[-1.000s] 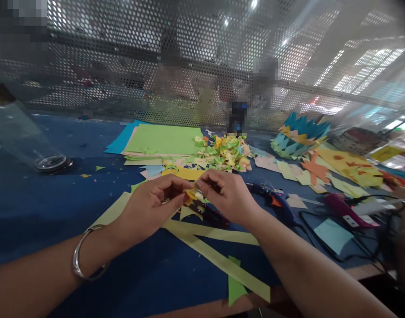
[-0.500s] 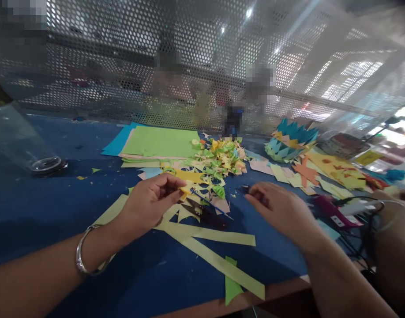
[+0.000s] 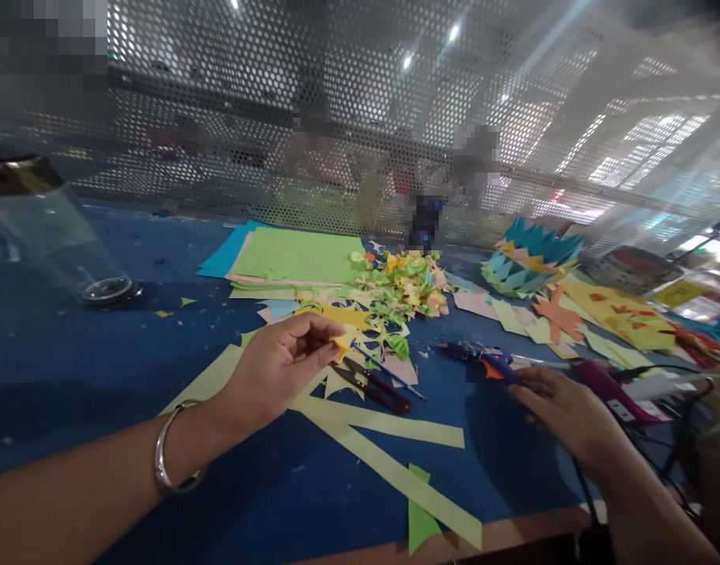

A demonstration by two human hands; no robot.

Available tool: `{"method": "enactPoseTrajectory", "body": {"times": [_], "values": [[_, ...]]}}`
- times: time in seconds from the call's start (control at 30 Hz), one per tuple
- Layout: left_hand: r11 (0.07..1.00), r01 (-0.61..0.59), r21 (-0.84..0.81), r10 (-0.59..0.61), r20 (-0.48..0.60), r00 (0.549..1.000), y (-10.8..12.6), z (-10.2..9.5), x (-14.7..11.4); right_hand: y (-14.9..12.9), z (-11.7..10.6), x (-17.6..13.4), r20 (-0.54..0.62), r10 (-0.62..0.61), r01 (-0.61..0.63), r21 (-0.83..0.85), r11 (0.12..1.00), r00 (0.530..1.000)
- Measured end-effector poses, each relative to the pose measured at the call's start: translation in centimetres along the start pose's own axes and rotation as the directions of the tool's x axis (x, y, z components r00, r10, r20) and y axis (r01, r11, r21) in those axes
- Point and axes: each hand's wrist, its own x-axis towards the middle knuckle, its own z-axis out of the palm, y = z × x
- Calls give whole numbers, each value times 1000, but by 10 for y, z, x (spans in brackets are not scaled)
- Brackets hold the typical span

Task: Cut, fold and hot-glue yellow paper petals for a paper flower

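Observation:
My left hand [image 3: 292,353], with a silver bangle at the wrist, pinches a small yellow paper piece [image 3: 341,342] between thumb and fingers. On the right, my right hand [image 3: 563,404] has its fingers on the handle of a blue hot glue gun [image 3: 496,364]. The gun has an orange trigger, its smeared nozzle points left, and a clear glue stick comes out behind. Between the hands lie dark red-handled thread snips [image 3: 383,392] and a thin blue pen-like stick [image 3: 389,371], over cut paper scraps. Two pale yellow paper strips [image 3: 412,428] stretch across the blue table below them.
Coloured paper sheets [image 3: 301,255] are stacked at the back, beside a heap of curled paper flowers [image 3: 416,278]. A clear bottle [image 3: 71,243] stands left. Farther right are a folded paper basket [image 3: 530,255], a purple power strip [image 3: 619,392] with cables, and another person's arm [image 3: 716,424].
My right hand has moved right and lower and now grips the glue gun, which has come into view. My left hand still pinches the yellow paper. The view has shifted slightly.

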Motion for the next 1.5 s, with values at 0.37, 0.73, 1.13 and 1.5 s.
{"method": "enactPoseTrajectory", "body": {"times": [0.37,0.73,1.13,1.5], "values": [[999,-32,-23,31,-20,999,-5,0,3,-52,-15,-34,439,-50,-335,750,571,897],[998,-67,19,67,29,997,-3,2,2,-94,8,-61,497,-192,-497,866,56,846],[984,-126,127,119,57,991,-2,2,1,-96,15,-61,495,-311,-478,868,137,811],[969,-177,173,166,81,983,-4,4,-4,-95,29,-71,425,-299,-274,858,435,854]]}}
